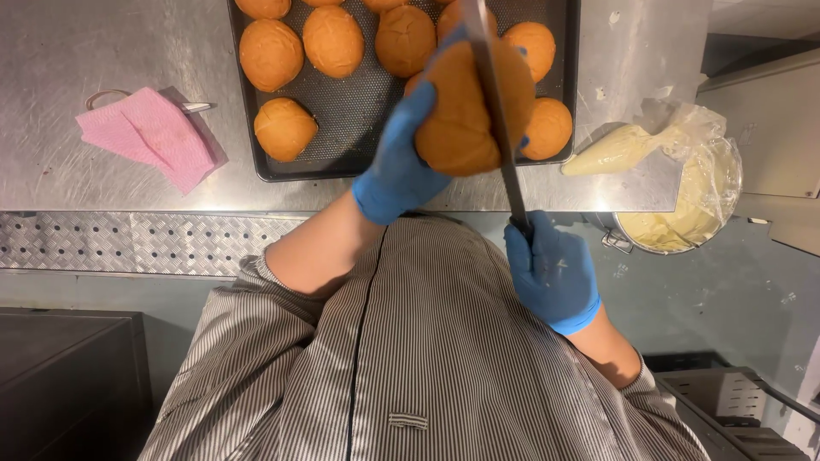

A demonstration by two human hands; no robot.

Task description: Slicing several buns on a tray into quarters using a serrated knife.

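The blue-gloved left hand (400, 175) cups a round golden-brown bun (465, 115) above the dark perforated baking tray (350, 111), steadying it so the long steel knife (498, 119), gripped tight in the blue-gloved right hand (551, 273), can slice down through its middle.

Knife (500, 128) tip and top row of buns (265, 7) cut off by upper edge

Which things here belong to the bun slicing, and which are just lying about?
In use: left hand holding a bun; right hand holding the knife; tray of buns.
Lying about: pink cloth, piping bag, cream tub.
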